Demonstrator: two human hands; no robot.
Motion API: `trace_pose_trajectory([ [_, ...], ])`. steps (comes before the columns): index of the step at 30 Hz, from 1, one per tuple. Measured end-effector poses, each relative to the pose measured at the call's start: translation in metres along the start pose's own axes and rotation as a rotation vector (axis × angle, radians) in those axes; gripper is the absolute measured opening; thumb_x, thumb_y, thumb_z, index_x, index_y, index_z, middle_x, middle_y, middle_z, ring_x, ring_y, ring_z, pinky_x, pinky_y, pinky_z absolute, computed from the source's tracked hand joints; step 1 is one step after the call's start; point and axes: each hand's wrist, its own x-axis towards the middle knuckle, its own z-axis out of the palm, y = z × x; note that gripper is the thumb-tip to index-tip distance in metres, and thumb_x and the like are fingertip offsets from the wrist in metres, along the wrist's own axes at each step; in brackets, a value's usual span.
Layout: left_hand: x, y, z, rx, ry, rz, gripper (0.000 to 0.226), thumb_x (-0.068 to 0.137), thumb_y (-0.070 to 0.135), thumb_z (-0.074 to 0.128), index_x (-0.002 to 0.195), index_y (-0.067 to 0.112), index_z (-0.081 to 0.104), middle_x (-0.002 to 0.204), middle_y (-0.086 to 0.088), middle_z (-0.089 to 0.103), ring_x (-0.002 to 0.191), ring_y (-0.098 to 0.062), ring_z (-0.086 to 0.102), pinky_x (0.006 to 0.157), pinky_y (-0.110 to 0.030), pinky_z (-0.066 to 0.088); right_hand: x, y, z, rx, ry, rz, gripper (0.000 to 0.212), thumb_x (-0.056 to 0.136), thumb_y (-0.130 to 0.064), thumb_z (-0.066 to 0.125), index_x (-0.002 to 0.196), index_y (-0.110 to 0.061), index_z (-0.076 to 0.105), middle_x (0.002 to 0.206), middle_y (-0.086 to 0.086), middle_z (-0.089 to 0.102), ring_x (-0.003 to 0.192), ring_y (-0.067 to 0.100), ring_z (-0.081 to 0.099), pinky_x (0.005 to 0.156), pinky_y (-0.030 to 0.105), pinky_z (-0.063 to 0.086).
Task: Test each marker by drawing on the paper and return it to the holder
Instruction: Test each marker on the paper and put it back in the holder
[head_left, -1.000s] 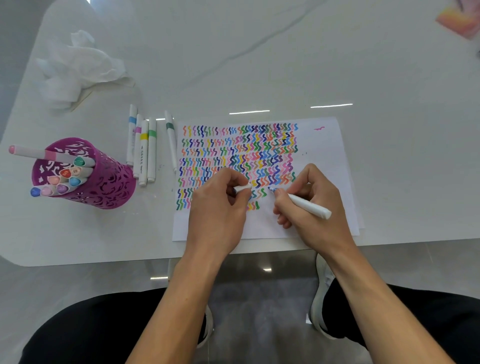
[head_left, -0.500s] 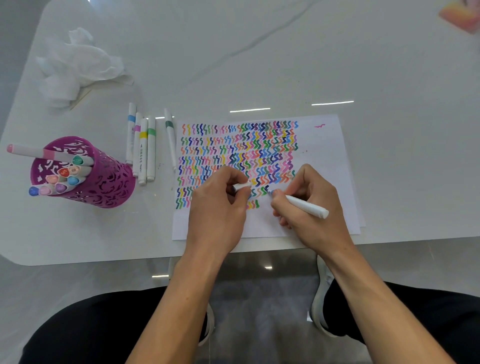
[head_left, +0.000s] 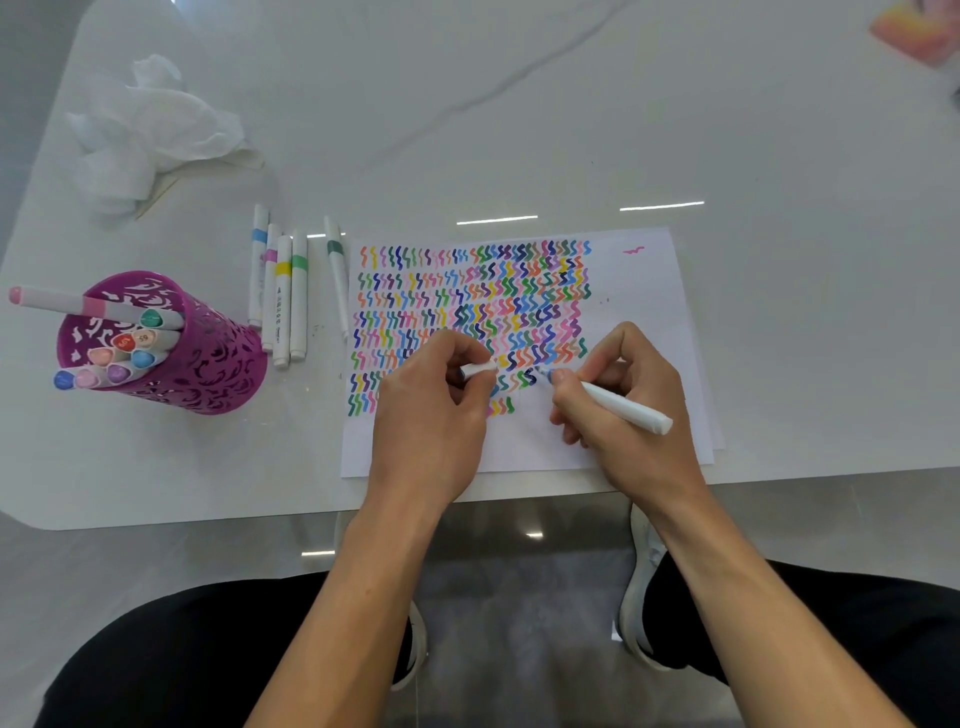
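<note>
A white sheet of paper (head_left: 639, 291) covered with rows of coloured squiggles lies near the table's front edge. My right hand (head_left: 626, 410) grips a white marker (head_left: 626, 408) with its blue tip on the paper beside a dark blue squiggle. My left hand (head_left: 431, 415) rests on the paper and pinches the marker's white cap (head_left: 478, 370). A purple cut-out holder (head_left: 202, 358) at the left holds several markers, one pink-ended marker (head_left: 57, 301) lying across its rim. Several capped markers (head_left: 285, 296) lie between the holder and the paper.
Crumpled white tissue (head_left: 150, 124) lies at the back left of the white marble table (head_left: 519, 104). A pink and yellow object (head_left: 914, 28) shows at the far right corner. My knees and white shoes are below the table edge.
The marker tip has traced a short dark blue squiggle on the paper, my right hand shifting slightly. My left hand stays still with the cap.
</note>
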Motion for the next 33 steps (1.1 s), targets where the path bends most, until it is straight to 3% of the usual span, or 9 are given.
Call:
trace_pose_trajectory([
  [2,-0.001,-0.001,0.001,-0.003,0.012,0.007,0.010,0.094,0.026,0.071,0.099,0.032,0.065,0.088,0.019,0.065,0.077,0.006,0.060,0.063,-0.002,0.043,0.000,-0.002,-0.002,0.083,0.050,-0.012,0.023,0.093,-0.005,0.072,0.085,-0.010,0.050,0.066,0.014,0.069,0.052,0.018,0.065,0.049,0.025,0.049],
  [6,-0.002,-0.001,0.002,-0.037,0.079,0.037,0.008,0.093,0.024,0.073,0.099,0.027,0.069,0.089,0.018,0.068,0.077,0.004,0.061,0.065,-0.002,0.042,-0.001,-0.004,-0.003,0.045,0.095,-0.111,0.016,0.092,-0.008,0.075,0.098,-0.012,0.061,0.069,0.014,0.068,0.061,0.031,0.066,0.056,0.042,0.057],
  [8,-0.003,0.000,0.002,-0.103,0.095,0.044,0.011,0.092,0.021,0.074,0.098,0.028,0.069,0.090,0.019,0.069,0.079,0.000,0.062,0.067,-0.006,0.043,-0.001,-0.006,-0.003,0.030,0.082,-0.149,0.015,0.091,-0.011,0.078,0.102,-0.015,0.068,0.077,0.007,0.071,0.068,0.027,0.069,0.062,0.046,0.059],
  [11,-0.002,0.002,0.000,-0.243,0.089,0.050,0.019,0.090,0.011,0.075,0.098,0.029,0.070,0.093,0.017,0.072,0.084,-0.004,0.066,0.073,-0.014,0.051,0.001,-0.011,-0.005,0.056,0.079,-0.159,0.012,0.092,-0.016,0.078,0.103,-0.015,0.076,0.091,-0.003,0.076,0.076,0.020,0.072,0.062,0.039,0.059],
  [14,-0.002,0.003,-0.002,-0.370,0.037,0.007,0.019,0.092,0.009,0.073,0.104,0.024,0.073,0.099,0.012,0.075,0.092,-0.006,0.071,0.081,-0.020,0.057,0.001,-0.017,-0.006,0.172,0.079,-0.139,0.017,0.102,-0.024,0.064,0.104,-0.013,0.077,0.087,0.001,0.078,0.069,0.020,0.070,0.061,0.028,0.054],
  [17,-0.004,0.004,-0.001,-0.451,-0.042,-0.042,0.018,0.095,0.009,0.068,0.108,0.021,0.074,0.098,0.007,0.078,0.091,-0.006,0.073,0.079,-0.019,0.058,0.001,-0.021,-0.004,0.218,0.084,-0.153,0.028,0.106,-0.026,0.052,0.103,-0.009,0.074,0.083,0.008,0.077,0.067,0.027,0.069,0.061,0.031,0.055],
  [21,-0.005,0.005,0.003,-0.475,-0.084,-0.044,0.018,0.099,0.011,0.063,0.113,0.016,0.073,0.096,0.003,0.079,0.084,-0.013,0.074,0.074,-0.022,0.059,0.000,-0.024,-0.002,0.270,0.090,-0.150,0.016,0.105,-0.021,0.054,0.100,-0.011,0.065,0.080,0.009,0.077,0.067,0.032,0.071,0.062,0.038,0.058],
  [26,-0.004,0.006,0.002,-0.497,-0.113,-0.054,0.017,0.100,0.013,0.061,0.112,0.017,0.073,0.094,0.008,0.079,0.083,-0.012,0.072,0.072,-0.021,0.057,0.000,-0.024,-0.001,0.244,0.095,-0.154,0.015,0.103,-0.024,0.053,0.096,-0.015,0.063,0.079,0.007,0.077,0.067,0.031,0.072,0.062,0.044,0.061],
  [33,-0.006,0.009,-0.001,-0.416,-0.182,0.029,0.018,0.101,0.020,0.060,0.105,0.031,0.073,0.077,0.021,0.071,0.071,-0.003,0.064,0.063,-0.014,0.049,0.000,-0.021,0.002,0.193,0.052,-0.136,0.016,0.107,-0.020,0.055,0.094,-0.015,0.063,0.072,0.002,0.074,0.063,0.025,0.070,0.061,0.035,0.059],
])
